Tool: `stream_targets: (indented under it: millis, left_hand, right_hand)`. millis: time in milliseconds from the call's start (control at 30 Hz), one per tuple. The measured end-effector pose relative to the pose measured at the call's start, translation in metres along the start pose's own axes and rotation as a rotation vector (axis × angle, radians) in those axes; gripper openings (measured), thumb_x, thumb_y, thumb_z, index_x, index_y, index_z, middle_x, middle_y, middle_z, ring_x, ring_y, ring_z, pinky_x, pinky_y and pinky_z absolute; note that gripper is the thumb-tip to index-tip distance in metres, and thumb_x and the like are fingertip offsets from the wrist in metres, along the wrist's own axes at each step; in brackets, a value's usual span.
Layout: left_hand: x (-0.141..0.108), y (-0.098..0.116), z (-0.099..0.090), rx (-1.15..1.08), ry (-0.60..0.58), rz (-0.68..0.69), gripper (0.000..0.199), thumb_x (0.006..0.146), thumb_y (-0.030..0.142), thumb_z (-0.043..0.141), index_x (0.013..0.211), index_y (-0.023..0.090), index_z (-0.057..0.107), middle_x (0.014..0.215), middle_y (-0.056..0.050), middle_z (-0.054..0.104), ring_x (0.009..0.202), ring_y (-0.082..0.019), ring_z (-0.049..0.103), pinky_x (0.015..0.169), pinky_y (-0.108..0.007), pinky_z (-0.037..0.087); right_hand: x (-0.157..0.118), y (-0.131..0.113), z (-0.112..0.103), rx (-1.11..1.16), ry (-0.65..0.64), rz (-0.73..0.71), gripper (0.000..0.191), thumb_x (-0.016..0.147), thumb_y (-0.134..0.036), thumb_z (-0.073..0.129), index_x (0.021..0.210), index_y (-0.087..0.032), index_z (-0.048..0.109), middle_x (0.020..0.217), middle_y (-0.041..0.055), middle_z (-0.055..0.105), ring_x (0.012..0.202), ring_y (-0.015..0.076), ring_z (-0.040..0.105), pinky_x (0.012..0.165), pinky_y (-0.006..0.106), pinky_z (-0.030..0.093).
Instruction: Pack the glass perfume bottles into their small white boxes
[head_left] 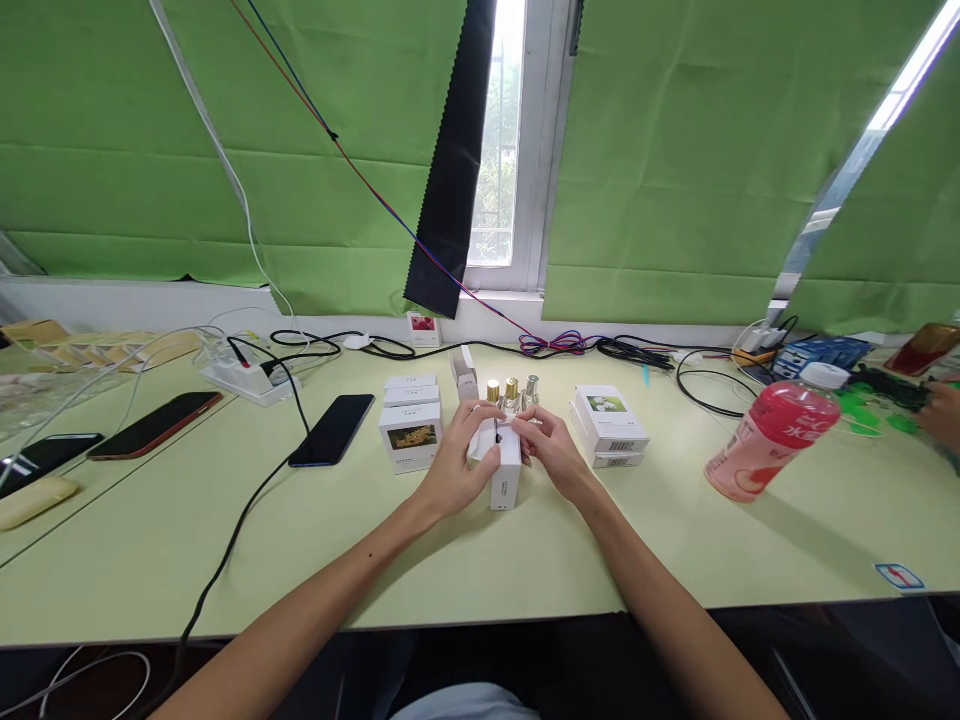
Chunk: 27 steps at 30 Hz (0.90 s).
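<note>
A small white carton (505, 482) stands on the table in front of me. My left hand (456, 458) is closed around its left side and top. The fingers of my right hand (553, 450) pinch at the carton's upper right edge; a dark spot shows on top between the hands. Just behind are several small glass bottles with gold caps (511, 388) and silver caps (532, 386), partly hidden by my fingers. Beside them an opened white box (464, 374) stands upright. White boxes with a yellow flower picture (411, 440) are left of my left hand; stacked white boxes (611, 420) lie to the right.
A dark phone (331, 430) lies at the left, with a black cable across it. Farther left are more phones and a power strip (251, 382). A pink drink bottle (776, 435) stands at the right. Cables run along the back wall. Another person's hand (943, 415) shows at the right edge.
</note>
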<state>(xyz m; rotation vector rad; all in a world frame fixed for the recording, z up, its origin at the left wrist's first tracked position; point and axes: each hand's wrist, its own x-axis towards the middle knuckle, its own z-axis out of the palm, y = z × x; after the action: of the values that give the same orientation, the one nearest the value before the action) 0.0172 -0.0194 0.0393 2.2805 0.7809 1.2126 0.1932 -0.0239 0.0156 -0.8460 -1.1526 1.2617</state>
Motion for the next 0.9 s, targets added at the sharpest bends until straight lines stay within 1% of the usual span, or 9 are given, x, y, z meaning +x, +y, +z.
stream_targets:
  millis: [133,267,333,400,500,600,700,767,900]
  left_hand:
    - [-0.002,-0.003,0.001,-0.025,-0.015,-0.006,0.037,0.091,0.03,0.049,0.127,0.022,0.052,0.128,-0.01,0.057,0.121,-0.028,0.054,0.105,-0.043,0.044]
    - [-0.006,-0.006,0.005,-0.12,-0.026,-0.057,0.056,0.094,0.03,0.05,0.148,0.023,0.033,0.144,-0.012,0.052,0.125,-0.028,0.055,0.106,-0.044,0.045]
    - [-0.008,-0.006,0.007,-0.17,-0.028,-0.074,0.063,0.095,0.031,0.05,0.152,0.024,0.025,0.15,-0.014,0.048,0.131,-0.028,0.053,0.11,-0.045,0.043]
    - [-0.009,-0.006,0.009,-0.194,-0.021,-0.097,0.067,0.094,0.031,0.051,0.154,0.023,0.022,0.153,-0.014,0.046,0.135,-0.029,0.051,0.112,-0.046,0.042]
    - [-0.008,-0.005,0.011,-0.212,-0.011,-0.13,0.068,0.093,0.029,0.052,0.155,0.023,0.023,0.154,-0.014,0.046,0.136,-0.028,0.051,0.111,-0.044,0.045]
    - [-0.007,-0.002,0.011,-0.225,0.002,-0.144,0.068,0.091,0.026,0.053,0.154,0.023,0.026,0.153,-0.014,0.048,0.127,-0.026,0.059,0.106,-0.042,0.05]
    - [-0.006,0.001,0.011,-0.221,0.022,-0.136,0.061,0.089,0.022,0.053,0.148,0.021,0.036,0.141,-0.013,0.06,0.111,-0.024,0.069,0.097,-0.04,0.056]
    - [-0.006,0.002,0.01,-0.215,0.032,-0.127,0.057,0.089,0.021,0.053,0.144,0.019,0.042,0.131,-0.012,0.067,0.107,-0.024,0.071,0.094,-0.039,0.058]
    - [-0.006,0.003,0.01,-0.221,0.013,-0.068,0.051,0.091,0.022,0.055,0.142,0.019,0.05,0.133,-0.012,0.066,0.117,-0.025,0.068,0.103,-0.04,0.054]
  right_hand:
    - [0.0,-0.001,0.0,0.009,0.025,-0.001,0.038,0.072,-0.047,0.081,0.071,-0.021,0.053,0.049,-0.0084,0.048,0.047,0.0088,0.041,0.046,0.024,0.033]
    - [0.001,-0.001,0.0,0.02,0.039,0.007,0.037,0.071,-0.044,0.081,0.07,-0.022,0.051,0.049,-0.009,0.047,0.045,0.0082,0.041,0.045,0.023,0.032]
    - [0.001,0.0,0.0,0.027,0.051,0.003,0.036,0.07,-0.042,0.08,0.07,-0.022,0.051,0.049,-0.0092,0.046,0.045,0.0079,0.04,0.045,0.023,0.032]
    - [0.002,0.0,0.0,0.031,0.065,-0.003,0.036,0.069,-0.041,0.081,0.068,-0.021,0.05,0.048,-0.0092,0.046,0.045,0.0077,0.04,0.045,0.023,0.032]
    - [0.003,0.001,-0.001,0.031,0.087,-0.021,0.036,0.069,-0.039,0.081,0.065,-0.021,0.05,0.048,-0.0087,0.045,0.045,0.0076,0.039,0.045,0.023,0.031]
    - [0.004,0.003,-0.002,0.039,0.106,-0.046,0.037,0.069,-0.039,0.081,0.063,-0.021,0.049,0.047,-0.0082,0.045,0.045,0.0073,0.038,0.044,0.023,0.03]
    - [0.005,0.005,-0.004,0.035,0.115,-0.064,0.037,0.07,-0.039,0.081,0.062,-0.021,0.05,0.047,-0.0079,0.046,0.044,0.0069,0.037,0.044,0.023,0.028]
    - [0.005,0.006,-0.005,0.031,0.12,-0.074,0.037,0.071,-0.038,0.081,0.062,-0.02,0.051,0.046,-0.0078,0.046,0.043,0.0068,0.037,0.044,0.023,0.027]
    - [0.005,0.006,-0.006,0.041,0.125,-0.08,0.036,0.072,-0.039,0.081,0.062,-0.02,0.052,0.046,-0.0078,0.046,0.042,0.0068,0.037,0.045,0.024,0.026]
